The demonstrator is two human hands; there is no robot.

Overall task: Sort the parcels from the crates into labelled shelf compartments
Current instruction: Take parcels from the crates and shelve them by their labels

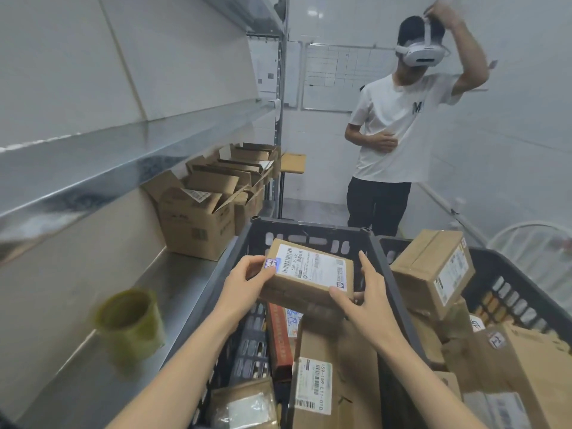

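Both of my hands hold a small flat cardboard parcel point(309, 274) with a white shipping label, above the left dark plastic crate point(312, 235). My left hand point(247, 281) grips its left end, thumb by the label's corner. My right hand point(362, 292) grips its right end, thumb under the front edge and fingers up the side. Below lie several more parcels, among them a labelled brown box point(325, 376) and a long red box point(278, 342). A second crate point(510, 292) to the right is piled with parcels, one large box point(433, 267) on top.
A steel shelf point(130, 320) runs along my left, carrying a roll of yellowish tape point(131, 323) and several open cardboard boxes point(198, 215) further back. Another shelf level point(93, 162) lies above. A person in a white T-shirt point(399, 131) stands beyond the crates.
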